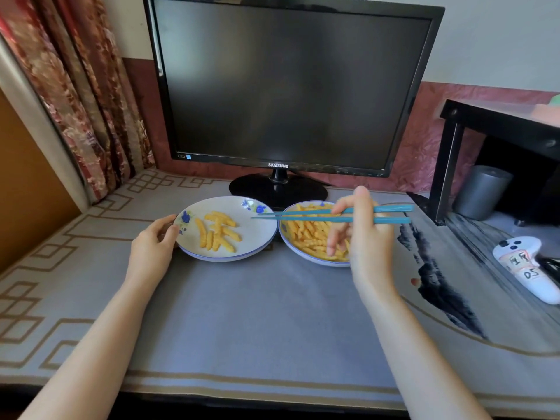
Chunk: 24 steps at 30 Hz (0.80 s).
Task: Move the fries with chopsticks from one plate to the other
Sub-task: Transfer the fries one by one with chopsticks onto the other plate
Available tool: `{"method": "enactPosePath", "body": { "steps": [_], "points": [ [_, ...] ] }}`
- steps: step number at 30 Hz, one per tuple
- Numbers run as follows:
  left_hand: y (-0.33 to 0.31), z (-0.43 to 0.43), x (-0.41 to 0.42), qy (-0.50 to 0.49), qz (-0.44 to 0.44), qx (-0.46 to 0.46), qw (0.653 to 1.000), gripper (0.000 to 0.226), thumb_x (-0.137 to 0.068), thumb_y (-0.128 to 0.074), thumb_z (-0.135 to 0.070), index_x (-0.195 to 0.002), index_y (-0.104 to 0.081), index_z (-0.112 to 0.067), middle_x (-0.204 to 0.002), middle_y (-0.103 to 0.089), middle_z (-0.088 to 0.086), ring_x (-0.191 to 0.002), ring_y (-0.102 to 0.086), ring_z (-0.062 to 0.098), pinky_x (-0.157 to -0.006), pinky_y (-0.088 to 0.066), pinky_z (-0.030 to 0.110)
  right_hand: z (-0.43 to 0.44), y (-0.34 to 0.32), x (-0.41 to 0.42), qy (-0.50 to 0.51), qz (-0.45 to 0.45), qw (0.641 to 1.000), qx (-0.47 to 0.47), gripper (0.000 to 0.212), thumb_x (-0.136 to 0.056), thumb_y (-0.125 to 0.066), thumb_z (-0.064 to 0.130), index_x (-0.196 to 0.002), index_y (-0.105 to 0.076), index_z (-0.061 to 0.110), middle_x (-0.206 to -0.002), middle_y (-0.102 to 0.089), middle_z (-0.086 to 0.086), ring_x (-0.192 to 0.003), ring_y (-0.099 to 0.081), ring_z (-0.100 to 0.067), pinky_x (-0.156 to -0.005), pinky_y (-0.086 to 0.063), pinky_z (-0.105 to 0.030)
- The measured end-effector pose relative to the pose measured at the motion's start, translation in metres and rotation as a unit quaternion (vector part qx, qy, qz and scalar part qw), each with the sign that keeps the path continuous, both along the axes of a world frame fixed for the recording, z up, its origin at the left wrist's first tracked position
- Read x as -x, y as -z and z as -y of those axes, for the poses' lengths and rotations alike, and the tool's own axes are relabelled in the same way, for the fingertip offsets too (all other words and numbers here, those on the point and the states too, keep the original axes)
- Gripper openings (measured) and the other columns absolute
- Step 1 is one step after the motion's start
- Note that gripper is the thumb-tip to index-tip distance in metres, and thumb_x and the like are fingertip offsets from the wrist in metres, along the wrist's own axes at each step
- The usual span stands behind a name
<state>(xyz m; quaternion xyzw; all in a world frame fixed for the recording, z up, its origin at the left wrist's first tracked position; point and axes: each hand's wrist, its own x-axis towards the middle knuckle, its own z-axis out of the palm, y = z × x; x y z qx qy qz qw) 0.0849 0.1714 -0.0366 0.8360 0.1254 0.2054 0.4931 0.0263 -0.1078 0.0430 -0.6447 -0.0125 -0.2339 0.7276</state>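
On grey desk mat (242,313), just before dark monitor (288,86): two shallow white plates with blue rims, side by side, rims touching or nearly so.

Left plate (257,237): blue flower prints along rim. Small fry heap (218,231) near centre, yellow crinkle-cut sticks lying loose and crossed, much bare china all round.

Right plate (298,253): big fry heap (309,233) covering almost whole dish, same yellow sticks piled thick. Near-right part hidden behind hand.

Right hand (363,237): raised over right plate, thumb and forefinger pinching teal chopsticks (303,216) around mid-length, other fingers hanging loosely curled. Chopsticks close to level, butts out to the right, tips pointing left and slightly apart, reaching over right edge of left plate. Nothing visible between tips.

Left hand (154,241): at left rim of left plate, thumb laid on rim, fingers curled in at edge, gripping it.

Off to right: white controller (527,268) with handwritten label, grey cylinder (481,192) under black shelf (497,122). Patterned curtain (75,86) at far left.
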Motion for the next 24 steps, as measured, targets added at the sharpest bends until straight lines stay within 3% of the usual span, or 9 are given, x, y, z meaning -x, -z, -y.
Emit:
{"method": "enactPosePath", "body": {
  "steps": [6,16,24],
  "points": [
    [0.0,0.0,0.0,0.003,0.003,-0.002,1.0,0.031,-0.095,-0.046,-0.022,-0.123,-0.06,-0.018,-0.112,-0.065,0.003,-0.103,-0.061,0.024,-0.085,-0.038,0.027,0.041,-0.002,-0.003,0.083,0.042,0.995,0.037,0.042,-0.104,-0.036,0.029,-0.07,-0.052,0.011,-0.038,-0.045,-0.006,-0.033,-0.042,-0.023,-0.038,-0.031,-0.018],
    [0.001,0.0,-0.001,0.003,-0.001,-0.001,1.0,0.032,-0.095,-0.046,-0.022,-0.124,-0.059,-0.019,-0.113,-0.065,0.003,-0.103,-0.061,0.024,-0.086,-0.039,0.027,0.039,0.009,-0.006,0.069,0.027,0.995,0.064,0.043,-0.105,-0.036,0.027,-0.069,-0.051,0.008,-0.036,-0.043,-0.004,-0.03,-0.041,-0.015,-0.036,-0.031,-0.014],
    [0.001,-0.001,-0.001,0.002,-0.005,-0.002,1.0,0.033,-0.096,-0.046,-0.023,-0.126,-0.058,-0.018,-0.117,-0.065,0.004,-0.106,-0.06,0.023,-0.086,-0.038,0.027,0.031,0.007,-0.006,0.114,0.038,0.993,0.009,0.045,-0.105,-0.032,0.028,-0.067,-0.047,0.01,-0.033,-0.043,0.0,-0.029,-0.044,-0.017,-0.037,-0.031,-0.017]
  ]
}}
